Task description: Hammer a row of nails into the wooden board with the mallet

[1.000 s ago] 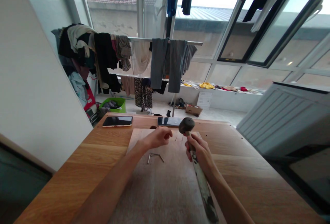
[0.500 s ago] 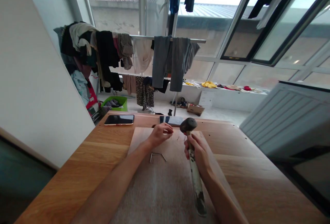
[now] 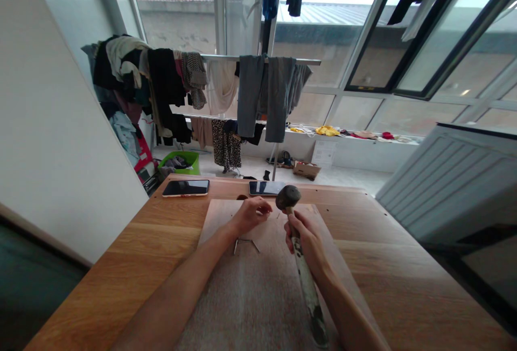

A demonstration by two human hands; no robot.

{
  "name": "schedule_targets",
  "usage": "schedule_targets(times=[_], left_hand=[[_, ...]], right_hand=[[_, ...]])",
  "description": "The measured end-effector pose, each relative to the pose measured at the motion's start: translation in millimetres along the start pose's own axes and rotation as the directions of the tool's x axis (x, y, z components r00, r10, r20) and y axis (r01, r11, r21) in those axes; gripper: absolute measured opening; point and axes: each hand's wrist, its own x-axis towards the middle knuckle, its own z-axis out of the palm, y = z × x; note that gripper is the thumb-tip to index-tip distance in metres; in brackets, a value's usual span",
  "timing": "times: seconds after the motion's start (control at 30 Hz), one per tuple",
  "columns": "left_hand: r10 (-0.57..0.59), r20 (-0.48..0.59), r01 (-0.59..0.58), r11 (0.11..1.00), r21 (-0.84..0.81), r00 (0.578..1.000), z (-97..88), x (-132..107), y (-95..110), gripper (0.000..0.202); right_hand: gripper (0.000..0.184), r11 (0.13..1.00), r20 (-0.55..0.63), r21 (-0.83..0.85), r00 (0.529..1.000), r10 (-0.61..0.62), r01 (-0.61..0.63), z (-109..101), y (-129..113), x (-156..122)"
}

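My right hand [image 3: 306,243] grips the worn handle of a hammer [image 3: 288,197], whose dark head is raised just above the far end of a pale wooden board [image 3: 258,297]. My left hand [image 3: 251,214] is pinched closed on the board, fingertips close to the hammer head; what it pinches is too small to make out. A few loose nails [image 3: 244,244] lie on the board just behind my left wrist.
The board lies on a wooden table [image 3: 121,265]. Two phones [image 3: 186,188] [image 3: 264,187] lie flat at the table's far edge. A white wall stands to the left, a white slatted panel [image 3: 448,178] to the right. Beyond the table, a clothes rack [image 3: 242,92] stands before windows.
The hammer head has shifted slightly left and closer to my left hand's fingertips. My left hand has stayed pinched in about the same place.
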Motion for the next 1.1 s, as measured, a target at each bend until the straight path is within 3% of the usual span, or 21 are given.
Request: schedule_targets(times=[0.23, 0.67, 0.97, 1.1], left_hand=[[-0.106, 0.029, 0.104, 0.992, 0.069, 0.994, -6.1, 1.2, 2.5, 0.036], [-0.056, 0.030, 0.055, 0.998, 0.035, 0.998, -7.0, 1.4, 1.7, 0.037], [-0.064, 0.058, 0.060, 0.996, 0.064, 0.996, -5.3, 0.3, 5.5, 0.024], [-0.097, 0.109, 0.083, 0.989, 0.124, 0.989, -17.6, 1.0, 15.0, 0.032]], right_hand=[[0.043, 0.998, 0.041, -0.004, 0.997, 0.066, -0.066, 5.3, 0.3, -3.5], [0.044, 0.997, 0.073, -0.047, 0.995, 0.069, -0.066, 12.6, 7.7, -3.8], [0.046, 0.994, 0.070, -0.048, 0.992, 0.102, -0.098, 15.1, 7.2, -5.9], [0.048, 0.997, 0.040, -0.023, 0.997, 0.068, -0.067, 13.0, 3.4, -5.9]])
